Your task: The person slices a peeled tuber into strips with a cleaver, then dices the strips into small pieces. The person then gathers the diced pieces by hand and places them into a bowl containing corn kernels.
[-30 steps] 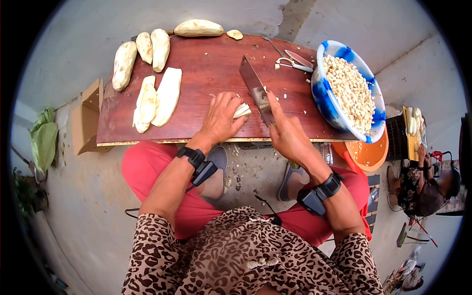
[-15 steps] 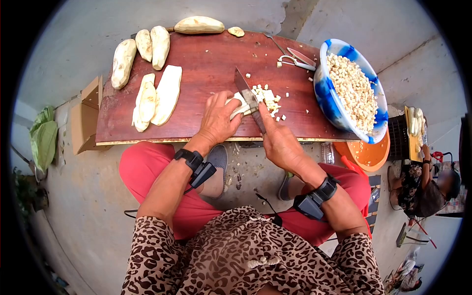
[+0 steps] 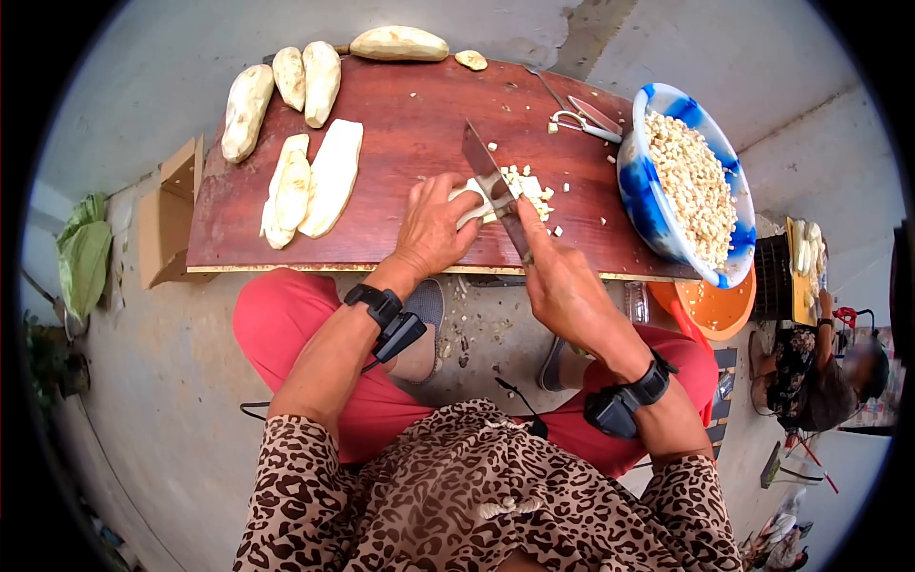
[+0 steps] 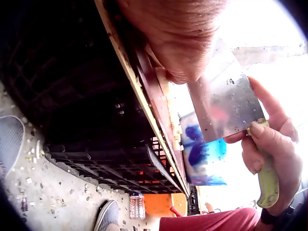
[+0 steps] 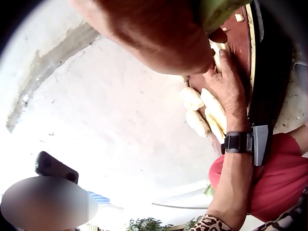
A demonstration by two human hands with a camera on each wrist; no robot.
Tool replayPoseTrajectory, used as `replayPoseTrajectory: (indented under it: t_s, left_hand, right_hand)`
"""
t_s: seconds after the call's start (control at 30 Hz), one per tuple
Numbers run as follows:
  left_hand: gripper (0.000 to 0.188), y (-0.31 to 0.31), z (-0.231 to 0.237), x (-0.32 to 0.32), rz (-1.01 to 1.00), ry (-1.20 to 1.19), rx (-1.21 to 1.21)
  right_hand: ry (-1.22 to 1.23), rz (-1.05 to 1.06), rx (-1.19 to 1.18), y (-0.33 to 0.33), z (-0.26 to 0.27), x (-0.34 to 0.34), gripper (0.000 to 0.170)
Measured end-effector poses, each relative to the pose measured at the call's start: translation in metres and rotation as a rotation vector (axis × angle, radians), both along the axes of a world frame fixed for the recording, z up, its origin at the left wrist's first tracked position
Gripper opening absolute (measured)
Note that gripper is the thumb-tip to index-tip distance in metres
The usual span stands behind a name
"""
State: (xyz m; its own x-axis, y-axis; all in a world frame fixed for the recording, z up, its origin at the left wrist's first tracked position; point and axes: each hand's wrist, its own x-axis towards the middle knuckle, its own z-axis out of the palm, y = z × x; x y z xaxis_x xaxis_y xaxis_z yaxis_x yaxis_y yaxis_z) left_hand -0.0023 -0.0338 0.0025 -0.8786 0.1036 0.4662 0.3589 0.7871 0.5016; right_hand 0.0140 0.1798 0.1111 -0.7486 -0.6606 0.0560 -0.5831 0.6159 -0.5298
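On the red-brown table, my left hand [image 3: 434,224] holds down a bundle of pale, peeled root strips [image 3: 469,202], its fingers bent over them. My right hand [image 3: 567,291] grips a cleaver [image 3: 488,170] by its green handle [image 4: 268,185], index finger along the blade. The broad blade stands over the strips' right end, close beside my left fingertips. Small white cubes [image 3: 530,185] lie just right of the blade. In the right wrist view, the left hand [image 5: 227,89] reaches over the strips, while the right hand [image 5: 149,36] fills the top.
Two long root slices [image 3: 334,181] and several whole peeled roots [image 3: 248,112] lie left and at the back. Scissors [image 3: 586,124] lie near a blue-and-white basin [image 3: 637,191] of cubes at right. Below it is an orange basin [image 3: 720,310]; another person [image 3: 834,372] sits farther right.
The cleaver has come left from beside the strips to over their end, and a cluster of cubes now lies right of the blade. The left hand keeps its hold on the strips.
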Motion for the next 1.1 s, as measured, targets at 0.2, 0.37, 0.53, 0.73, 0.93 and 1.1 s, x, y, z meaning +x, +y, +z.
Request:
replayPoseTrajectory:
  t_s: [0.2, 0.37, 0.53, 0.73, 0.93, 1.1]
  left_hand:
    - [0.025, 0.001, -0.001, 0.000, 0.007, 0.008, 0.040]
    - [0.025, 0.001, 0.000, 0.000, -0.004, 0.015, 0.013]
    - [0.025, 0.000, 0.000, 0.001, -0.008, 0.008, 0.019]
    - [0.025, -0.001, -0.001, 0.000, -0.018, 0.015, 0.028]
    - [0.030, -0.001, 0.000, 0.001, -0.031, 0.009, 0.056]
    - [0.030, -0.002, -0.001, 0.001, -0.011, -0.002, 0.056]
  right_hand:
    - [-0.010, 0.029, 0.026, -0.003, -0.003, -0.002, 0.069]
    - [0.029, 0.031, 0.090, -0.007, -0.010, -0.003, 0.073]
    - [-0.033, 0.017, 0.148, -0.020, -0.016, -0.007, 0.082]
    - [-0.016, -0.024, 0.007, -0.025, -0.044, -0.026, 0.080]
    - [-0.084, -0.080, -0.007, -0.010, -0.029, -0.024, 0.075]
    - [-0.039, -0.008, -0.013, -0.010, -0.010, -0.009, 0.071]
